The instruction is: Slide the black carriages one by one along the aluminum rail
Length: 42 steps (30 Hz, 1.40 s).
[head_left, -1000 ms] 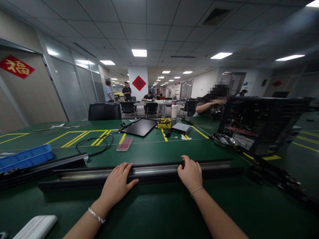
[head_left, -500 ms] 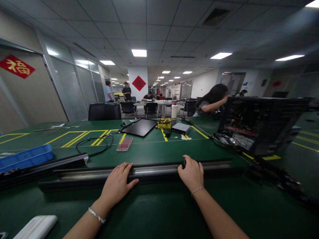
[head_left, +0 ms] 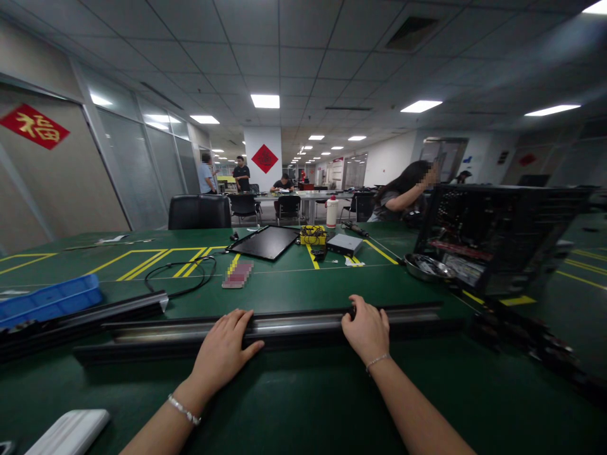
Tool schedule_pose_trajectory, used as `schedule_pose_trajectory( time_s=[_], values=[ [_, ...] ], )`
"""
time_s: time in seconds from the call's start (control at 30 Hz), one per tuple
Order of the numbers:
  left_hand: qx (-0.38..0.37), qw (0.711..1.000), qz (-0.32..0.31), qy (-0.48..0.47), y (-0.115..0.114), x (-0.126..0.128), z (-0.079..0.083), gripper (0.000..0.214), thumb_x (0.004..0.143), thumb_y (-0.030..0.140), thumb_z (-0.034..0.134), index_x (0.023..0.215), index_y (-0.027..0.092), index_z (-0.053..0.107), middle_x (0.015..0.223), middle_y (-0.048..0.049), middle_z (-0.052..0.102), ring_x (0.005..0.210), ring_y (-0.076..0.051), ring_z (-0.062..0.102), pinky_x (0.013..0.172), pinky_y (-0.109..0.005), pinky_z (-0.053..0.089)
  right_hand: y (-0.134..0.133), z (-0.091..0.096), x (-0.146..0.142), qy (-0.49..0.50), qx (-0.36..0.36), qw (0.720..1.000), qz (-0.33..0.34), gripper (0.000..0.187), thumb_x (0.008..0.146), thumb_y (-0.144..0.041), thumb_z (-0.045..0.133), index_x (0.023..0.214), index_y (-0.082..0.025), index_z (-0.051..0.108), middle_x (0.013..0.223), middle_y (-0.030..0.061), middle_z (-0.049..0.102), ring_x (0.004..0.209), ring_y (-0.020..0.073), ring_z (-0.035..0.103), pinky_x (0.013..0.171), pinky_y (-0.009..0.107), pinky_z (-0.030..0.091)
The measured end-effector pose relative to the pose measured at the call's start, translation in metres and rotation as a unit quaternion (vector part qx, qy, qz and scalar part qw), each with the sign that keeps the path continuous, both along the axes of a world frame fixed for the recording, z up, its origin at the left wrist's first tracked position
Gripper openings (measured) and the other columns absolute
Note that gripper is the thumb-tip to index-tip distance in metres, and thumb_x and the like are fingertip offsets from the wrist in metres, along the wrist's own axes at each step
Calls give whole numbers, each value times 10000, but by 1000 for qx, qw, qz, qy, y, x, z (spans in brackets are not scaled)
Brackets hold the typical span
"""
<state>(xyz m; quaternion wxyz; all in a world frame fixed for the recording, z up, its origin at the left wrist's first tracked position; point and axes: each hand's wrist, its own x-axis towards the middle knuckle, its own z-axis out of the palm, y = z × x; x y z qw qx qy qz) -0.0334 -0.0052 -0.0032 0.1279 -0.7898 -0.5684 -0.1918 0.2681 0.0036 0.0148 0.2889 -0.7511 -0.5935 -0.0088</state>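
Note:
A long black and silver metal rail [head_left: 294,325] lies across the green table [head_left: 303,392] right in front of me. My left hand [head_left: 222,354] rests on the rail left of its middle, fingers stretched flat over it and thumb out to the right. My right hand [head_left: 366,328] sits on the rail right of its middle, fingers curled over its far edge and gripping it. Both wrists wear a thin bracelet.
A second rail [head_left: 85,315] and a blue tray [head_left: 47,300] lie at the left, a white object [head_left: 71,433] near the front left. Behind are a black cable [head_left: 183,275], a dark panel [head_left: 268,242], a metal bowl [head_left: 427,266] and an open computer chassis [head_left: 493,237]. A person [head_left: 403,197] bends beyond it.
My right hand has shifted slightly to the right along the rail. The person behind the chassis has moved head and arm. My left hand has stayed put.

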Motion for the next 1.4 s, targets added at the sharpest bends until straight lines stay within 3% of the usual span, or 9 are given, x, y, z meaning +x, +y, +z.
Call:
schedule_pose_trajectory(
  time_s=[1.4],
  values=[
    [10, 1000, -12, -14, 2, -2, -4, 610, 777, 573, 470, 1246, 184, 490, 1243, -118, 553, 1141, -258, 505, 984, -418, 382, 2, -2, 2, 2, 8, 1000, -13, 443, 735, -156, 441, 1172, -205, 498, 1157, 69, 602, 1097, 207, 514, 1027, 422, 220]
  ],
)
